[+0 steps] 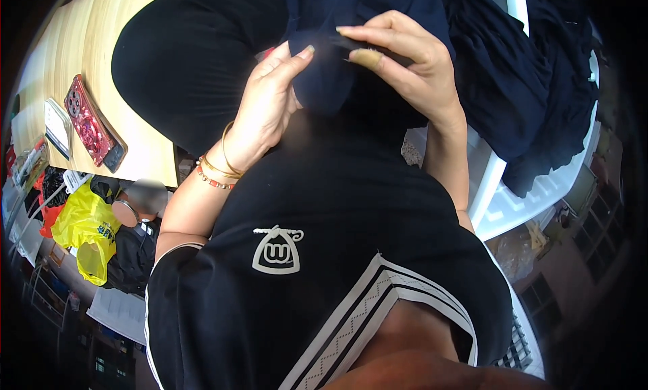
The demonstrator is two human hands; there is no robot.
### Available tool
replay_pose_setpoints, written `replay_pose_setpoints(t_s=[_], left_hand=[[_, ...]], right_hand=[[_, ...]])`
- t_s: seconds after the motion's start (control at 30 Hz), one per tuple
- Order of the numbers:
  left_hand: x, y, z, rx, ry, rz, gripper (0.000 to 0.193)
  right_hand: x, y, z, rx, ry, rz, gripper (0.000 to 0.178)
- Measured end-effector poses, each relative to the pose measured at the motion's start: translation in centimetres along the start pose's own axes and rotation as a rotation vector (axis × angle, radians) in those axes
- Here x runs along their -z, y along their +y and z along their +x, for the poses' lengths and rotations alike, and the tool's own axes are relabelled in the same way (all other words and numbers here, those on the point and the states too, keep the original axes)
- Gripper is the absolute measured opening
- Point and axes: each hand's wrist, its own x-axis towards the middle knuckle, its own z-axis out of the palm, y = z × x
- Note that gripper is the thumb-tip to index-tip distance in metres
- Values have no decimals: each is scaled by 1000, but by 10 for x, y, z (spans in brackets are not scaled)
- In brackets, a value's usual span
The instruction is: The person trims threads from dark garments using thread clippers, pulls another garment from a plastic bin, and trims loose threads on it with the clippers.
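A dark navy piece of cloth [324, 83] lies over my lap, its near edge rounded. My left hand [264, 99] grips its left side, thumb on top and the other fingers mostly hidden beneath. Over the cloth's right side, my right hand [426, 69] has its thumb and forefinger bent toward each other. Something thin and dark shows between them, too blurred to name. The right thumb's tip looks yellowish, as if covered. More navy cloth [533, 99] hangs in folds to the right of that hand.
A white plastic basket [503, 218] stands at my right under the hanging cloth. On the left, a light wooden table [145, 137] carries a red-cased phone [88, 123] and a white flat item [58, 128]. Below it sits a yellow plastic bag [84, 224] among other bags.
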Motion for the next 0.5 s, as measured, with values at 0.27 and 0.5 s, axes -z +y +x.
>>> replay_pose_setpoints(t_s=[0.27, 0.5], left_hand=[[-14, 0, -2, -243, -67, 71, 26], [-9, 0, -2, -373, -146, 267, 31]], right_hand=[[-11, 16, 9, 1, 12, -131, 26], [-2, -8, 26, -8, -8, 69, 27]])
